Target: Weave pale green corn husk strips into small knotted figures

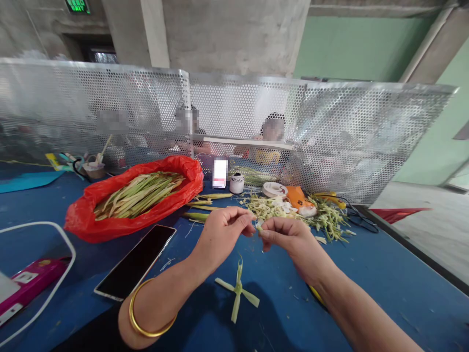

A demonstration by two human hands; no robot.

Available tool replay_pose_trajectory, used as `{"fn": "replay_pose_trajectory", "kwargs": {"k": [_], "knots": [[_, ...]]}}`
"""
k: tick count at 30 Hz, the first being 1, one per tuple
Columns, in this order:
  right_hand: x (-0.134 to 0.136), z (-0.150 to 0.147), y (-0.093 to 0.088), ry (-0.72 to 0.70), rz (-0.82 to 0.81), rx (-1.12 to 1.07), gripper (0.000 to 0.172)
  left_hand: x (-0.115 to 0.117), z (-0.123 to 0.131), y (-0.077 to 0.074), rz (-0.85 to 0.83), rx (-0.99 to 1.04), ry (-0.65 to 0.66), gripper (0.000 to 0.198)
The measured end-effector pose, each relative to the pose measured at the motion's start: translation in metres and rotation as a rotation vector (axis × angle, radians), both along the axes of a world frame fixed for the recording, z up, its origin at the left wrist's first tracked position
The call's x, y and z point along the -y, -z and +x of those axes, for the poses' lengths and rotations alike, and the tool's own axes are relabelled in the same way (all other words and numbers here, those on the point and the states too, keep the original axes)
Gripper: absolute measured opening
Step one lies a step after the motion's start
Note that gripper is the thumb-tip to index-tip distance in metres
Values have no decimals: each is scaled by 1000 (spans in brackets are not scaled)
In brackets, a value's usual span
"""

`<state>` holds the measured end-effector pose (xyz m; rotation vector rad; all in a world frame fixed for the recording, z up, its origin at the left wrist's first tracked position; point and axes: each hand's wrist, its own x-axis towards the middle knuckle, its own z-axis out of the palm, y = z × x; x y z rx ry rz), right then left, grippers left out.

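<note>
My left hand [223, 230] and my right hand [287, 237] meet above the blue table [366, 288], fingertips pinched together on a small pale leaf scrap [258, 226]. A gold bangle circles my left wrist. Below the hands a green leaf-strip cross [237, 291] lies flat on the table. A pile of cut leaf trimmings [289, 210] lies just beyond my hands.
A red plastic bag [128, 222] of green leaf strips sits at left, a black phone [137, 261] beside it. A pink box [29, 283], white cable, thread spool [236, 183] and tape roll [274, 189] lie around. A perforated metal screen [330, 137] stands behind, with people beyond it.
</note>
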<state>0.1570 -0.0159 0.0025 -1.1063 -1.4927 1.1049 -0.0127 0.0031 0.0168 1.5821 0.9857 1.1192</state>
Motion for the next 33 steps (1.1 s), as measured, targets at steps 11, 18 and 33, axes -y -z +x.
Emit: {"fn": "replay_pose_trajectory", "kwargs": {"k": [11, 18, 33], "knots": [[14, -10, 3, -91, -213, -443, 27, 9, 6, 10, -303, 332, 207, 19], [34, -24, 15, -185, -337, -671, 24, 30, 5, 20, -402, 525, 292, 22], [56, -26, 23, -232, -473, -825, 23, 51, -2, 16, -280, 426, 260, 16]]}}
